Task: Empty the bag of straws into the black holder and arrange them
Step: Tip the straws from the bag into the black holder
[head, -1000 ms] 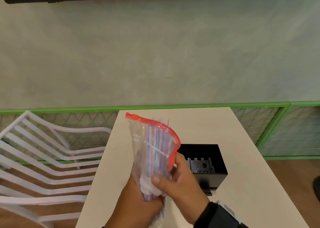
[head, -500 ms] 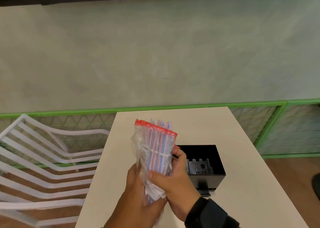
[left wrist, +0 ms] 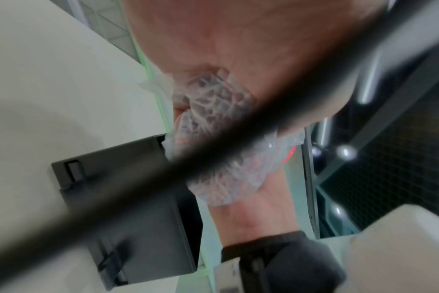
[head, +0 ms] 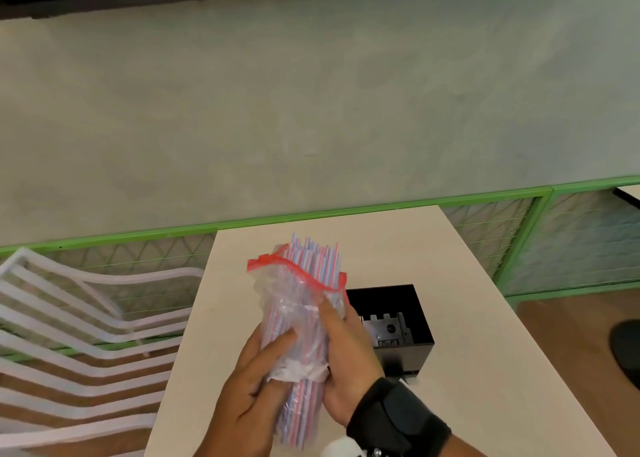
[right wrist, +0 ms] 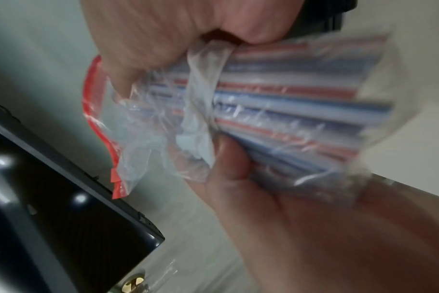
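Your left hand wraps the lower half of the bag, thumb across its front and fingers curled behind it, so the bundle stands nearly upright in your grip, leaning slightly away from you. Your right hand closes on the same bag from the other side, its thumb pressed against the crumpled plastic higher up and its fingers curled behind; a black wrist strap sits just below it. The bag is clear with a red zip strip along its mouth, and that mouth is open and pulled down, so the tips of the red, white and blue striped straws stand out above the strip. The lower ends of the straws reach past your left palm toward you. The black holder stands on the pale table just to the right of the bag and behind your right hand, its open top showing a grey metal insert inside, with no straws in it. Left of the holder, beyond the table edge, stands a white slatted chair; behind the holder runs a green-framed mesh railing.
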Demonstrator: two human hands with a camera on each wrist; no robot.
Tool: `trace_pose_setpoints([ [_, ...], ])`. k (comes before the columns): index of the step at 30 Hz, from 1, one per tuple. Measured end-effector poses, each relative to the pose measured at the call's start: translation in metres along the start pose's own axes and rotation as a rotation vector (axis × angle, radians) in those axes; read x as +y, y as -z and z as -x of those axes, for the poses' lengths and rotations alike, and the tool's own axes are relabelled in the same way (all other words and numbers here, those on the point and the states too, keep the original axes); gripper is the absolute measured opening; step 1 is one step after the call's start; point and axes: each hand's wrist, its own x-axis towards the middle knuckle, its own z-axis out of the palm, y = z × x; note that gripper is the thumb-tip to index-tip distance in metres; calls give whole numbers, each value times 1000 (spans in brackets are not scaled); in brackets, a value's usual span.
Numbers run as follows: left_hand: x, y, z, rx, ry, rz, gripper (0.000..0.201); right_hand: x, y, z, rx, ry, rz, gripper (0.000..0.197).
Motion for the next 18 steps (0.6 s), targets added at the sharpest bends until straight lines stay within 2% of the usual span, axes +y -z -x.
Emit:
trace_pose_setpoints([
  [5, -13, 5, -9, -49, -8, 27, 58, 15, 5, -2, 37, -6, -63, 78],
  [7, -17, 8, -12, -107, -20, 1, 40, 17, 8, -1, 45, -26, -78, 81],
  [8, -18, 10, -15, -136, -17, -15, 37, 18, 8, 1, 44, -39, -90, 81],
  [11, -14, 13, -19, -205, -33, -113, 44, 25, 8, 1, 55, -73, -143, 81],
  [13, -9, 12, -21, -225, -18, -100, 54, 29, 6, 0, 51, -87, -147, 84],
  [16, -7, 7, -20, -141, -4, -107, 67, 33, 4, -1, 19, -105, -134, 80],
  [18, -9, 6, -19, -71, 4, -161, 59, 34, 6, -3, 24, -108, -85, 83],
])
